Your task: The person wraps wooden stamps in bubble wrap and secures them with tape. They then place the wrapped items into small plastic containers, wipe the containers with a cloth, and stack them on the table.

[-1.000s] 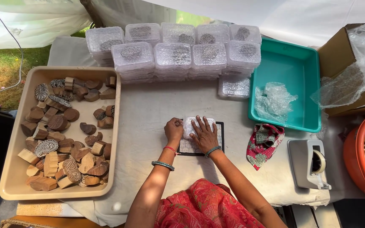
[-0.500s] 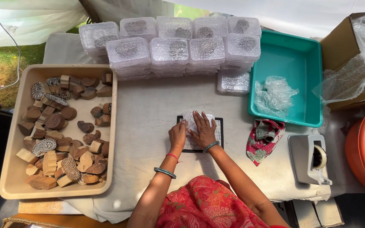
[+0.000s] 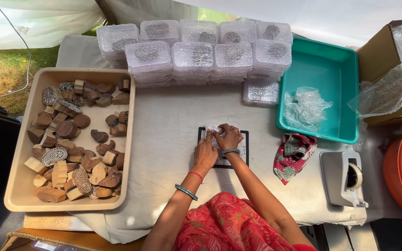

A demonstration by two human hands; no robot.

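**One block mid-wrap, many still loose**

Both hands press on a small bubble-wrapped bundle (image 3: 217,132) lying on a dark mat (image 3: 223,147) on the desk (image 3: 168,125). The left hand (image 3: 205,153) lies flat beside it, grip open; the right hand (image 3: 229,137) curls its grip over the wrap. Beyond the hands, wrapped packets (image 3: 196,51) stand stacked. Left of them, a tray (image 3: 19,195) holds many unwrapped carved wooden blocks (image 3: 73,139). A tape dispenser (image 3: 343,179) sits to the right.

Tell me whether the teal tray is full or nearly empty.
Nearly empty: the teal tray holds only crumpled bubble wrap; its floor is mostly bare.
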